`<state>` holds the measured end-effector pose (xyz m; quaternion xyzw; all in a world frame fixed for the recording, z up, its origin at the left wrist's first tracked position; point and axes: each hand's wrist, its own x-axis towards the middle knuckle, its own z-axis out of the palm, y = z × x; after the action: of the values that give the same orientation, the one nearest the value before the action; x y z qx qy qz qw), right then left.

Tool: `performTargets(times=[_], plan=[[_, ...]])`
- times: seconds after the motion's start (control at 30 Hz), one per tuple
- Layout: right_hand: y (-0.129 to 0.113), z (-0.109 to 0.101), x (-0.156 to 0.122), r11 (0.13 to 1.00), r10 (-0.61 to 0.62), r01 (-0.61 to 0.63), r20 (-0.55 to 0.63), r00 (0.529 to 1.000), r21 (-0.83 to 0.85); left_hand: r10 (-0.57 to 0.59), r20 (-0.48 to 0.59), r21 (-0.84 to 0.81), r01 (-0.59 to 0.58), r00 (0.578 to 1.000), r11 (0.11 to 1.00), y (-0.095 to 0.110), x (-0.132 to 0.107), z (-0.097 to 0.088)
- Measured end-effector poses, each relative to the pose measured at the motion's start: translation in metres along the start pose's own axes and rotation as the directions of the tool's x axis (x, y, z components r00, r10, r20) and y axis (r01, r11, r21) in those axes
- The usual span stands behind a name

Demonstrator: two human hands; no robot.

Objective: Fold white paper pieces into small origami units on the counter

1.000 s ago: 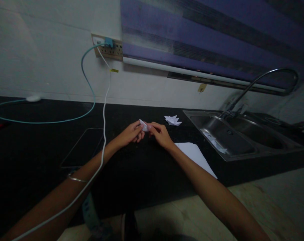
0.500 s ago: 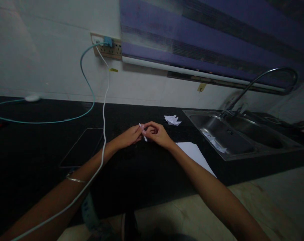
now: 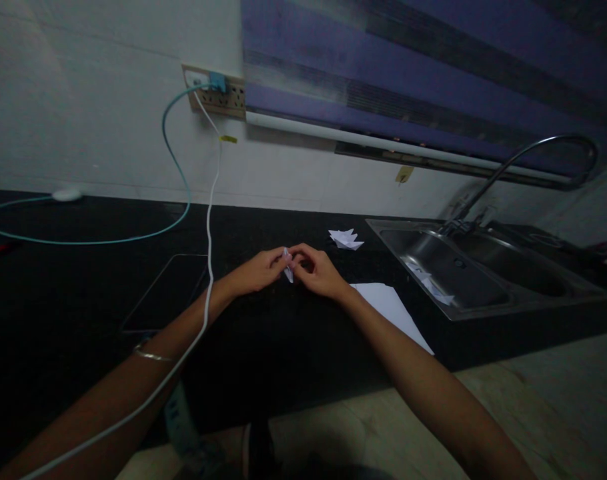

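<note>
A small folded piece of white paper (image 3: 289, 272) stands nearly upright between my two hands, above the black countertop (image 3: 263, 360). My left hand (image 3: 262, 271) pinches it from the left with thumb and fingers. From the right, my right hand (image 3: 319, 272) closes thumb and fingertips on the same paper, its fingers curled. Behind and right of my hands lie several pointed folded paper pieces (image 3: 345, 239) in a cluster. A stack of white paper sheets (image 3: 386, 310) rests by my right forearm, partly covered by it.
A dark tablet-like device (image 3: 166, 293) lies left of my left forearm. A white cable (image 3: 210, 257) hangs from the wall socket (image 3: 218, 97) across that forearm. The steel sink (image 3: 483, 308) with its tap (image 3: 513, 157) is at right; a teal cable (image 3: 108, 242) loops at left.
The folded paper has turned between my fingers and shows more of its flat white side. My right fingers have shifted slightly around it; my arms have hardly moved.
</note>
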<state>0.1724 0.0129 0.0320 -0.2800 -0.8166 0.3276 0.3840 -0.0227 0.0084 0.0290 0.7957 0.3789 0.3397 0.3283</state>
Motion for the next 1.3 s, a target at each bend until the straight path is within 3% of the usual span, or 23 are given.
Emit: performTargets(times=[0.13, 0.3, 0.47, 0.57, 0.67, 0.8, 0.93, 1.13, 1.3], plan=[[-0.004, -0.003, -0.002, 0.938, -0.133, 0.111, -0.044, 0.990, -0.328, 0.072, -0.037, 0.171, -0.065, 0.997, 0.983, 0.008, 0.001, -0.002], [-0.007, -0.004, -0.001, 0.860, -0.179, 0.110, -0.094, 0.979, -0.498, -0.049, -0.158, 0.267, 0.090, 0.986, 0.959, 0.016, 0.002, -0.001], [-0.006, 0.000, -0.001, 0.865, -0.146, 0.054, -0.147, 0.978, -0.498, -0.192, -0.085, 0.047, 0.197, 0.978, 0.979, 0.014, 0.001, 0.004], [-0.005, 0.000, -0.002, 0.884, -0.114, 0.048, -0.114, 0.987, -0.466, -0.205, -0.097, -0.044, 0.201, 0.974, 0.979, 0.011, 0.003, 0.006], [-0.004, -0.001, -0.003, 0.893, -0.157, 0.084, -0.132, 0.979, -0.442, -0.230, -0.119, -0.203, 0.203, 0.966, 0.958, 0.011, 0.004, 0.004], [-0.002, -0.002, -0.003, 0.901, -0.195, 0.092, -0.205, 0.959, -0.423, -0.258, 0.075, -0.553, 0.255, 0.963, 0.793, 0.014, 0.004, -0.003], [0.001, -0.003, -0.003, 0.900, -0.209, 0.108, -0.200, 0.957, -0.423, -0.271, 0.291, -0.675, 0.398, 0.917, 0.621, 0.011, 0.006, -0.002], [-0.003, -0.002, -0.003, 0.940, -0.231, 0.171, -0.181, 0.956, -0.295, -0.237, 0.264, -0.496, 0.342, 0.935, 0.798, 0.011, 0.004, 0.000], [-0.007, 0.001, 0.000, 0.998, -0.053, 0.057, -0.196, 0.979, 0.015, -0.270, 0.208, -0.366, 0.331, 0.940, 0.870, 0.008, 0.003, -0.009]])
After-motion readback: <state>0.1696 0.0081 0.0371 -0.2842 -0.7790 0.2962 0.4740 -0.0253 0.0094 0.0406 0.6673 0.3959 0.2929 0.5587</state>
